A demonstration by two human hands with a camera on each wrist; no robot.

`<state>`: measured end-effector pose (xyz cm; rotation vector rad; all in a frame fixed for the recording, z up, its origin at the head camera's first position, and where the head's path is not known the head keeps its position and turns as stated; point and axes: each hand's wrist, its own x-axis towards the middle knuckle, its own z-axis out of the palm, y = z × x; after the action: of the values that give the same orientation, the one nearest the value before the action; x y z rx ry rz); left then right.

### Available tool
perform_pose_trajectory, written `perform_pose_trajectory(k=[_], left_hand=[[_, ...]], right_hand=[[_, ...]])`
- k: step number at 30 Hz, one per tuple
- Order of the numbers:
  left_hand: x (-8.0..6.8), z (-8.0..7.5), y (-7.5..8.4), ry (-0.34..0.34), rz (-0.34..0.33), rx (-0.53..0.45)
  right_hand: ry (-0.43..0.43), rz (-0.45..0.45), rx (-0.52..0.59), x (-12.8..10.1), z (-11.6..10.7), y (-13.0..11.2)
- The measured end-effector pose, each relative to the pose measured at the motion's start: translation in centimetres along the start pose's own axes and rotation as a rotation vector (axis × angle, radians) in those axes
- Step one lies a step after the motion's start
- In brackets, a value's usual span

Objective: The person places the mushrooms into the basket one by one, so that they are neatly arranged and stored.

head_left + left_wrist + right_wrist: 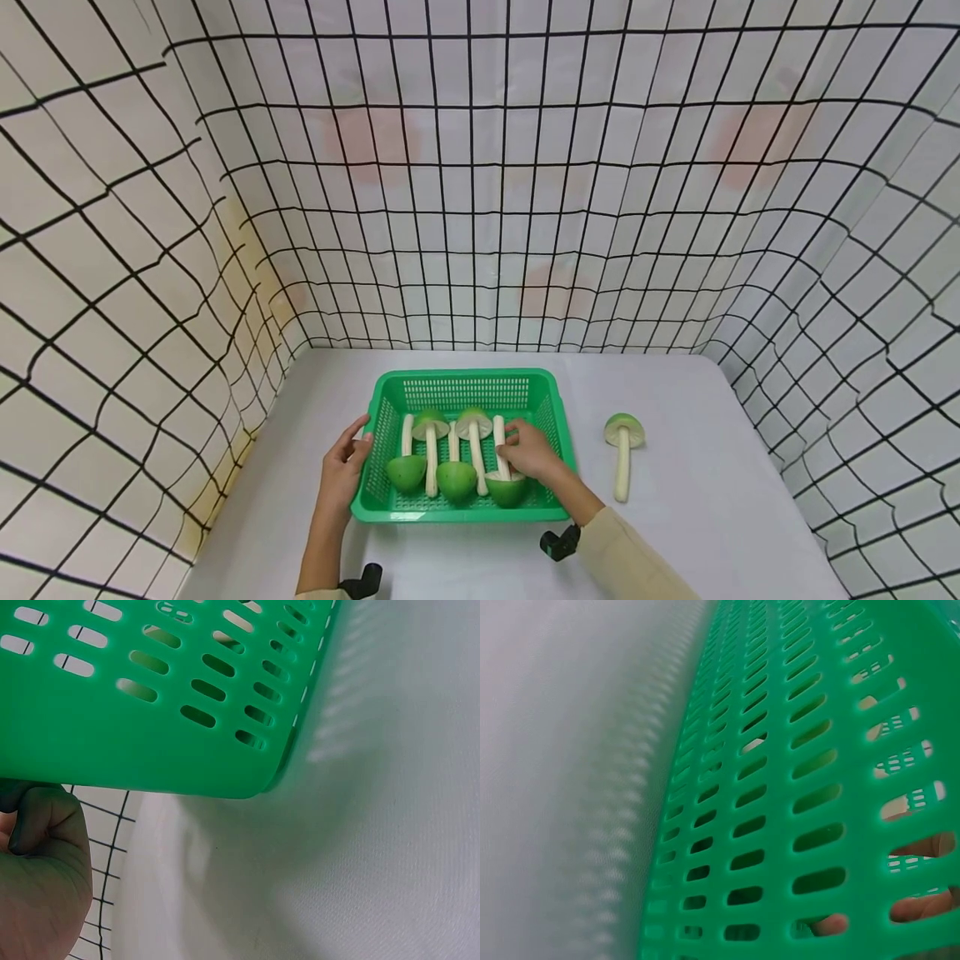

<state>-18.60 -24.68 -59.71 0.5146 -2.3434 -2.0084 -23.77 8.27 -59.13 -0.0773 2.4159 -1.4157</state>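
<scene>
A green plastic basket holds several toy mushrooms with green caps and pale stems, lined up with caps alternating front and back. My right hand reaches over the basket's right side and pinches the stem of the rightmost mushroom, whose cap points toward me. In the right wrist view, slotted basket wall hides most of that hand; bits of its fingers show through the holes. On the left, my left hand grips the basket's rim, and the left wrist view shows its bent fingers against the edge.
One more mushroom lies on the white table, right of the basket, its cap toward the back. Black netting over white sheeting encloses the table at the back and both sides. Black wrist mounts sit on both forearms.
</scene>
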Motion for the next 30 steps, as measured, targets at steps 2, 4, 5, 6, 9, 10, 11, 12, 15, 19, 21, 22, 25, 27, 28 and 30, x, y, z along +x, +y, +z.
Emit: perform_pose_trajectory(k=[2,4,5,6,9,10,11,12,15,19,21,22,25,27,28,30], left_hand=[[0.1,0.0,-0.2,0.002,0.006,0.002],[0.1,0.1,-0.3,0.007,0.014,-0.003],[0.1,0.1,-0.3,0.009,0.018,-0.007],[0.0,0.1,-0.2,0.011,0.021,-0.010],[-0.2,0.2,0.1,0.015,0.020,-0.020],[-0.3,0.2,0.3,0.013,0.016,-0.020],[-0.4,0.2,0.5,0.012,0.010,-0.018],[-0.5,0.2,0.7,0.010,0.005,-0.017],[-0.6,0.2,1.0,0.007,-0.003,-0.022],[-0.4,0.2,0.5,0.010,0.009,-0.030],[-0.3,0.1,0.1,0.014,0.020,-0.028],[-0.2,0.1,-0.1,0.016,0.026,-0.025],[-0.1,0.1,-0.4,0.024,0.040,-0.021],[-0.1,0.2,-0.4,0.027,0.046,-0.020],[-0.1,0.2,-0.4,0.030,0.047,-0.017],[-0.1,0.2,-0.4,0.036,0.044,-0.014]], right_hand=[[-0.005,0.010,-0.019,-0.1,0.0,0.0],[-0.005,0.018,-0.034,-0.1,0.0,0.0],[-0.003,0.020,-0.041,-0.2,0.0,-0.1],[-0.002,0.022,-0.046,-0.2,0.0,-0.1],[0.002,0.022,-0.048,-0.4,-0.1,-0.3],[0.004,0.021,-0.051,-0.4,-0.1,-0.3],[0.006,0.023,-0.053,-0.5,-0.1,-0.4],[0.009,0.024,-0.057,-0.5,-0.2,-0.4],[0.020,0.029,-0.069,-0.6,-0.3,-0.4],[0.031,0.024,-0.083,-0.7,-0.5,-0.5],[0.040,0.012,-0.094,-1.0,-0.7,-0.7],[0.044,0.004,-0.095,-1.1,-0.9,-0.8],[0.062,-0.014,-0.087,-1.6,-1.4,-1.1],[0.069,-0.024,-0.067,-2.0,-1.7,-1.4],[0.069,-0.025,-0.058,-2.1,-1.9,-1.5],[0.072,-0.034,-0.036,-2.4,-2.3,-1.8]])
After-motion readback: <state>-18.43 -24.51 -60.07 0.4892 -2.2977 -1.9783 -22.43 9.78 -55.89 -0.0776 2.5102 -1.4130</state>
